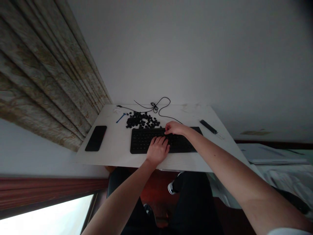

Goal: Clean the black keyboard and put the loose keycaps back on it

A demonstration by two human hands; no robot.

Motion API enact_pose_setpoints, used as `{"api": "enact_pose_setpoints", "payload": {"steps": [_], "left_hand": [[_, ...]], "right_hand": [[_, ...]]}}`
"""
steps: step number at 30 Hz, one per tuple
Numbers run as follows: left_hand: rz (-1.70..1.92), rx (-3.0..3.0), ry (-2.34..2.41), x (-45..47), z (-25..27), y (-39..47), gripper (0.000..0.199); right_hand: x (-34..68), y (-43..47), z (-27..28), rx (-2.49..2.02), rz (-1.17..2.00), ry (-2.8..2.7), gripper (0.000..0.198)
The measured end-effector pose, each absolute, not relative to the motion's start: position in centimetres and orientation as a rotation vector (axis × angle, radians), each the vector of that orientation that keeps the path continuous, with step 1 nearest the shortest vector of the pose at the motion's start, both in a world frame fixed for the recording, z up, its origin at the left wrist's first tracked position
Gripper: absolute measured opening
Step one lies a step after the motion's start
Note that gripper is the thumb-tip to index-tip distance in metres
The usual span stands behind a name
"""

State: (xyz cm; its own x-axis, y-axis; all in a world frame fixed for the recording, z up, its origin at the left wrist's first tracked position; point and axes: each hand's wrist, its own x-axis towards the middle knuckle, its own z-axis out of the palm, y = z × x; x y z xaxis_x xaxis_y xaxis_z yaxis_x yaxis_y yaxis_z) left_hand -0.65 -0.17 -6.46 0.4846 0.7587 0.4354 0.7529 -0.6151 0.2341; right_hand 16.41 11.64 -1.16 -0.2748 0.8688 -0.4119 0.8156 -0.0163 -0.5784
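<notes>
A black keyboard [139, 141] lies near the front of a white table. Over its middle rests my left hand [157, 149], fingers stretched out across the keys. My right hand [172, 128] is at the keyboard's upper edge with thumb and fingers pinched together; what they hold, if anything, is too small to make out. Just behind the keyboard lies a heap of loose black keycaps [138, 120]. To the left of that heap is a small blue tool [120, 117].
A black phone [96, 138] lies on the table's left side. A thin cable [168, 116] loops behind the keyboard, bundled in its middle. At the right lies a narrow black object [208, 126]. A patterned curtain [56, 65] hangs at the left, against the wall.
</notes>
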Motion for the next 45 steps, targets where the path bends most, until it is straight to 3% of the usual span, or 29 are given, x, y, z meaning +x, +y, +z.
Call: {"api": "enact_pose_setpoints", "payload": {"steps": [9,14,20,30,37,45], "left_hand": [[0.790,2.714,1.379,-0.5,-6.5,-0.2,0.030],[0.795,2.711,1.371,-0.6,-6.3,-0.2,0.028],[0.816,2.712,1.356,-0.7,-6.5,-0.2,0.028],[0.830,2.699,1.360,-0.5,-6.3,-0.3,0.027],[0.880,2.710,1.258,-3.3,-5.5,-0.6,0.025],[1.004,2.510,1.752,-12.3,-5.5,-0.1,0.029]], "right_hand": [[15.7,11.7,-0.7,-1.977,1.197,-2.182,0.019],[15.9,11.4,0.7,-1.821,1.355,-2.094,0.018],[18.8,9.5,0.9,-1.755,0.819,-1.808,0.018],[19.0,2.3,-4.5,-1.754,0.096,-1.889,0.020],[18.9,1.6,-5.3,-1.742,0.007,-1.919,0.022],[19.1,2.0,-5.9,-1.630,-0.073,-1.916,0.023]]}}
